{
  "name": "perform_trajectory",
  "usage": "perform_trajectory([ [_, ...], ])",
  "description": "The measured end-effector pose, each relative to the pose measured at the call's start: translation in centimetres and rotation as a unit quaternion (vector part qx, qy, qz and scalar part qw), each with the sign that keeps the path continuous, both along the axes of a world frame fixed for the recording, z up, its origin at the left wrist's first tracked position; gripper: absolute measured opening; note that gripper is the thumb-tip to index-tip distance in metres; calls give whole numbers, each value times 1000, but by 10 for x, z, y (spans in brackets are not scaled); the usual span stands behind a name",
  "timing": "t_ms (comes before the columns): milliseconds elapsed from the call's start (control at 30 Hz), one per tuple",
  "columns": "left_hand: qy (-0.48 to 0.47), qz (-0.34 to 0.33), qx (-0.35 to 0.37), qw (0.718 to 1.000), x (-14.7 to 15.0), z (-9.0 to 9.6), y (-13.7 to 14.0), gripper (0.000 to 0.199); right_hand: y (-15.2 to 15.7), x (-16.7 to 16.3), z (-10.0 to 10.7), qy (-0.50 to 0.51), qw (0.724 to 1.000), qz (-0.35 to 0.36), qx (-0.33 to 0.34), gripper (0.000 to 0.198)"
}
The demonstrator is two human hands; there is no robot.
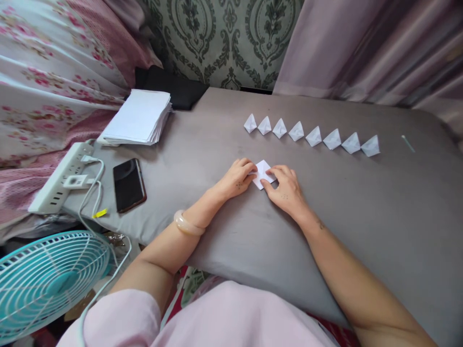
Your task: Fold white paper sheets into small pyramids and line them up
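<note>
A small folded white paper square [262, 172], turned like a diamond, lies on the grey cloth surface between my hands. My left hand [238, 178] pinches its left corner with thumb and fingers. At its right corner, my right hand [287, 189] grips the paper with the thumb in front and the fingers behind. Beyond my hands, several folded white paper pieces [296, 131] with pointed tops stand in a slanting row.
A stack of white paper [139, 115] lies at the back left, against a black item [173, 86]. A dark phone [129, 185] and a power strip [63, 178] with cables are nearer. A turquoise fan [58, 284] stands lower left. A thin pale stick [408, 143] lies far right.
</note>
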State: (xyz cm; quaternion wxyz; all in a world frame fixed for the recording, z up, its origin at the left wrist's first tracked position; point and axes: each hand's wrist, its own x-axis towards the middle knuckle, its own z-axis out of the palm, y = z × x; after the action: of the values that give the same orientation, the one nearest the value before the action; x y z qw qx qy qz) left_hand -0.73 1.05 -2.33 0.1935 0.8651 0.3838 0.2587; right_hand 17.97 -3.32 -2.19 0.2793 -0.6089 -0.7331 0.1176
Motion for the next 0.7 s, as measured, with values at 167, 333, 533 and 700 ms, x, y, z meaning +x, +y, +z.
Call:
perform_trajectory([
  [167,-21,-1,-18,1000,-1,1,2,21,0,4,-1,4,1000,21,-11,30],
  [333,-19,16,-32,999,-2,0,5,24,-2,2,0,-12,1000,13,-23,31],
  [533,8,21,-24,999,-3,2,8,28,-2,-3,4,-41,998,-7,-38,32],
  [700,11,119,-20,993,-18,2,14,32,-1,-2,6,-44,998,-8,-44,30],
])
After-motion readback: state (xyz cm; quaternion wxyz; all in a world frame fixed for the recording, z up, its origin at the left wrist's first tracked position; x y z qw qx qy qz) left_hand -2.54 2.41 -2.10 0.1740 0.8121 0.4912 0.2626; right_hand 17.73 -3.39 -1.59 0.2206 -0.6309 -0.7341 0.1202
